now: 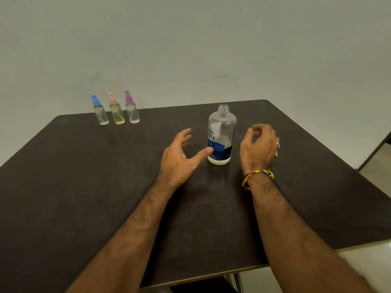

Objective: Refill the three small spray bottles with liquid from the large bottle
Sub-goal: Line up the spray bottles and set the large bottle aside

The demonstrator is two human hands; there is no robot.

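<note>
On the table [84, 187] a large bottle [221, 135] stands upright, right of the middle and nearer the far edge than the near one. Three small spray bottles stand in a row along the far edge near the far left corner, well apart from the large bottle: the left spray bottle [100, 111], the middle spray bottle [116, 109] just beside it, and the right spray bottle [132, 108] next in line. The left hand [179, 155] lies just left of the large bottle, its thumb at the bottle's lower side. The right hand [259, 144] lies just right of the bottle, apart from it.
</note>
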